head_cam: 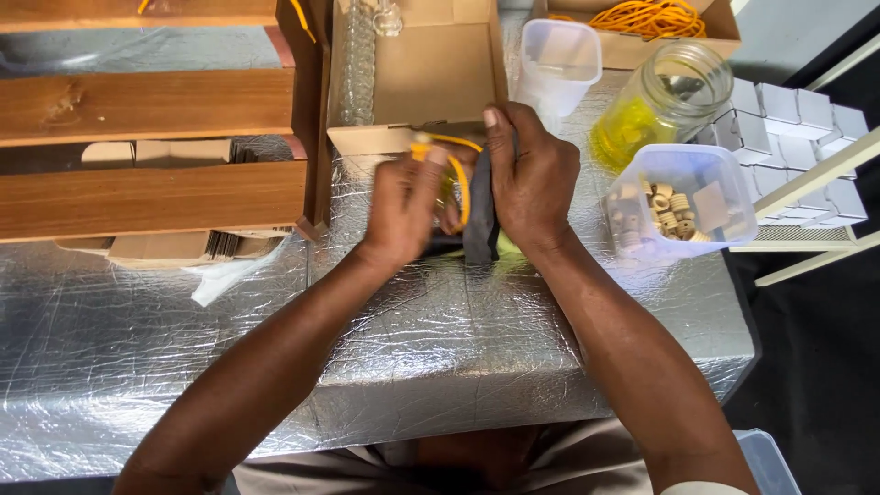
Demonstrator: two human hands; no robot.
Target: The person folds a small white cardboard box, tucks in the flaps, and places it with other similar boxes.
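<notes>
The left hand (403, 206) pinches a yellow cord (456, 174); the right hand (530, 179) grips a dark cloth piece (480, 229), both near the foil-covered bench's (440, 330) far edge. Beyond lies an open cardboard box (431, 73); toward the right edge, a plastic tub of beige spools (683, 202).

Both forearms are bare to the elbow, with no rings, watch or gloves on the hands; a pale sleeve edge shows at the right elbow, and light beige clothing covers the lap
</notes>
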